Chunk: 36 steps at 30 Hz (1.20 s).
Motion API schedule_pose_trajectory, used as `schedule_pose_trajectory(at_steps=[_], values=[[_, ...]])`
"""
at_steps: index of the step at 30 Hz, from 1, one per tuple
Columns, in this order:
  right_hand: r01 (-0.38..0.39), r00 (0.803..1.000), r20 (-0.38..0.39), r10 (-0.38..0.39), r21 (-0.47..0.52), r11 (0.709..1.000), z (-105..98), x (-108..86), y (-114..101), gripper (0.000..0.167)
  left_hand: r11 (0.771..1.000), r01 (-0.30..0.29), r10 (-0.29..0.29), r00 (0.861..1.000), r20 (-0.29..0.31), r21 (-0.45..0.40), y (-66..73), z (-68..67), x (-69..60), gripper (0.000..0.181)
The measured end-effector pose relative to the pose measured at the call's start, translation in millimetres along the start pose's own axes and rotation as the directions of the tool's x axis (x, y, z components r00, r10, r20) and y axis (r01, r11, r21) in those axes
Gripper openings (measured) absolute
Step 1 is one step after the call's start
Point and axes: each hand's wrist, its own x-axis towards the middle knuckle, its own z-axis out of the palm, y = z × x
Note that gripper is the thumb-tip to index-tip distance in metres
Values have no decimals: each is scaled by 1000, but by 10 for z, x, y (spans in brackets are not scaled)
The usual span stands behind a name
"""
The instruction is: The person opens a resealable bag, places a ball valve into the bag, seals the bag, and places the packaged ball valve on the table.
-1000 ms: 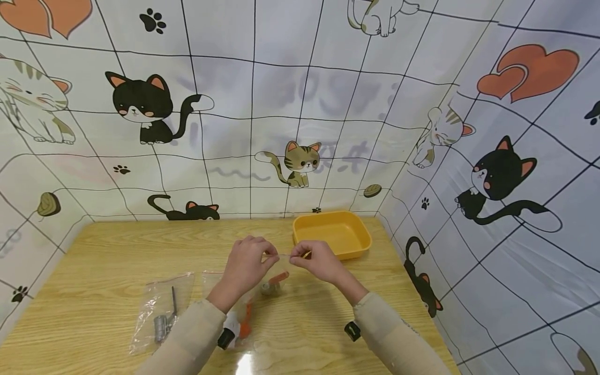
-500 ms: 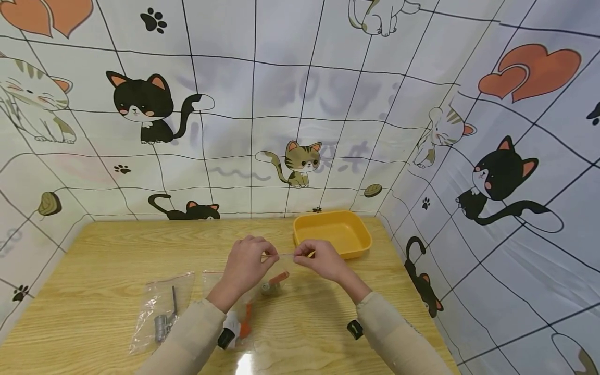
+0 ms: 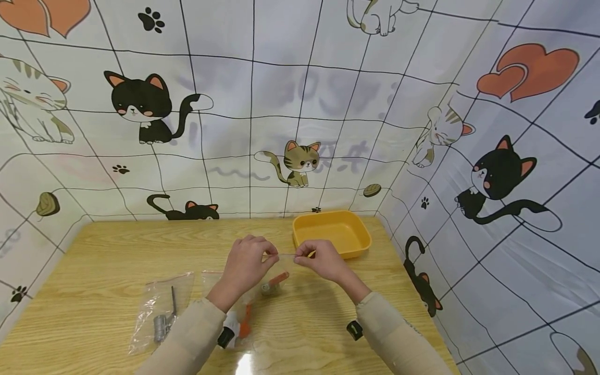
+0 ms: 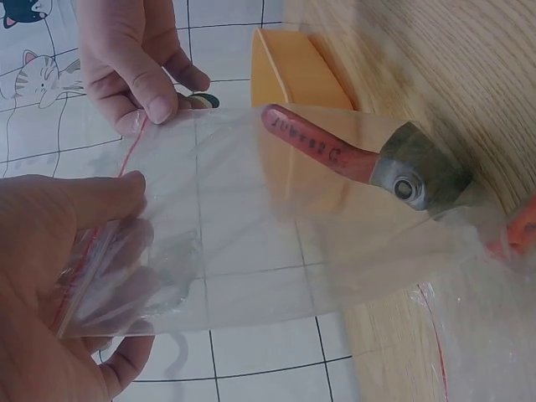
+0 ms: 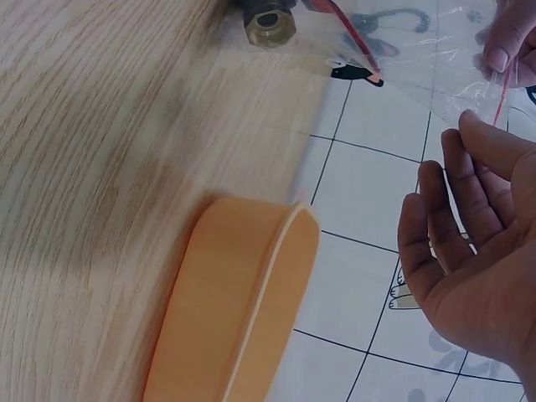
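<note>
Both hands hold a clear zip bag (image 4: pixel 226 251) with a red line along its top. My left hand (image 3: pixel 246 263) pinches one end of that top edge between thumb and fingers. At the other end, my right hand (image 3: pixel 321 260) pinches it with thumb and index finger; its remaining fingers are bent loosely in the right wrist view. Low in the bag is a ball valve (image 4: pixel 410 180) with a red lever handle (image 4: pixel 322 146). A brass hex end of the valve (image 5: pixel 272 29) shows in the right wrist view.
A yellow plastic tray (image 3: pixel 300 229) stands at the back right of the wooden table (image 3: pixel 140 245). Another clear bag (image 3: pixel 150 297) at left holds a grey metal cylinder and a thin dark rod. Beside the left forearm lies a white and orange item (image 3: pixel 245 327), partly hidden.
My right hand has shifted slightly to the right, so the gap between the hands along the bag's top edge has widened a little. The left hand stays put.
</note>
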Motion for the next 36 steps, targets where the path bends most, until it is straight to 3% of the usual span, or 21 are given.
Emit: schedule_pose_trajectory(at_steps=[9, 18, 23, 31, 36], values=[[-29, 999, 30, 28, 31, 999, 0, 12, -30, 8, 1000, -11, 11, 1000, 1, 4, -16, 13, 8, 4], [34, 999, 25, -34, -7, 999, 23, 24, -16, 6, 1000, -10, 10, 1000, 17, -20, -8, -1, 10, 4], [32, 999, 34, -33, 22, 999, 26, 35, -26, 7, 1000, -4, 4, 1000, 25, -19, -2, -18, 15, 4], [44, 999, 22, -44, 15, 999, 47, 39, -47, 6, 991, -59, 48, 995, 87, 122, 93, -71, 37, 10], [102, 995, -2, -102, -1, 995, 73, 26, -88, 5, 981, -104, 90, 992, 92, 166, 176, -94, 61, 9]])
